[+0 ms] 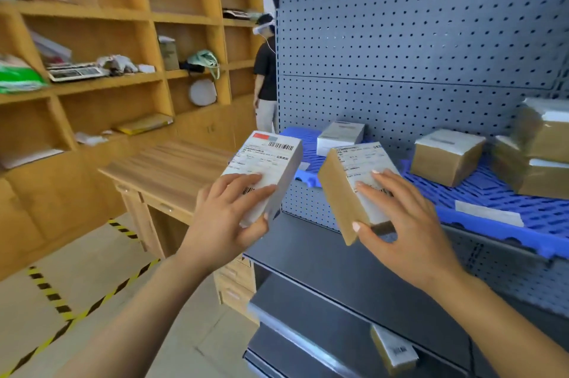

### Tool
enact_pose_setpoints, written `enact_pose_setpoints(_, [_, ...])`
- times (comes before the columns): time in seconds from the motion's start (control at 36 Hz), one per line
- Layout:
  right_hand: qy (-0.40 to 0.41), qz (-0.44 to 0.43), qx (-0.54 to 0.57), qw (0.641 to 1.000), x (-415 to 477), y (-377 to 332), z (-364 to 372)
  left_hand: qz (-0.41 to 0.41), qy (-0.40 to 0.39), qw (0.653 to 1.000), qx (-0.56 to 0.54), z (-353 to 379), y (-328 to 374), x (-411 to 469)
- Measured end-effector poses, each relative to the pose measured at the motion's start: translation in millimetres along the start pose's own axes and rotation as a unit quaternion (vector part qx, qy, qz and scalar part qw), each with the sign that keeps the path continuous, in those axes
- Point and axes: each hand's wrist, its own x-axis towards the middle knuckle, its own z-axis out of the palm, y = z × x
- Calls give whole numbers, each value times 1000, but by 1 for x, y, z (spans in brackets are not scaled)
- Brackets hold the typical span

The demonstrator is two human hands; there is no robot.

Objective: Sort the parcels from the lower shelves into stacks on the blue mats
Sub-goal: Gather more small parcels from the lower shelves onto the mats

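My left hand grips a white parcel with a red-marked label, held up left of the metal shelf unit. My right hand grips a brown parcel with a white label, tilted, just in front of the blue mat on the upper shelf. On the mat stand a small white-topped parcel, a brown box and a stack of brown boxes at the right edge. One more labelled parcel lies on a lower grey shelf.
Grey metal shelves jut out below the mat, backed by pegboard. A wooden desk and wooden shelving with clutter stand on the left. A person stands behind. Yellow-black tape marks the floor.
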Motion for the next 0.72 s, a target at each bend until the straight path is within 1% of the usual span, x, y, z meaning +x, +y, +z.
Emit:
enact_pose_setpoints(0.19, [43, 40, -17, 998, 39, -16, 31, 21, -26, 999, -16, 9, -60, 37])
enact_pose_setpoints(0.39, [48, 32, -54, 997, 77, 4, 39, 45, -19, 998, -39, 39, -96, 83])
enact_pose_setpoints(0.5, [49, 30, -63, 996, 99, 22, 44, 29, -29, 998, -43, 63, -110, 111])
enact_pose_setpoints(0.72, [42, 40, -79, 995, 136, 58, 56, -1, -95, 994, -48, 108, -129, 163])
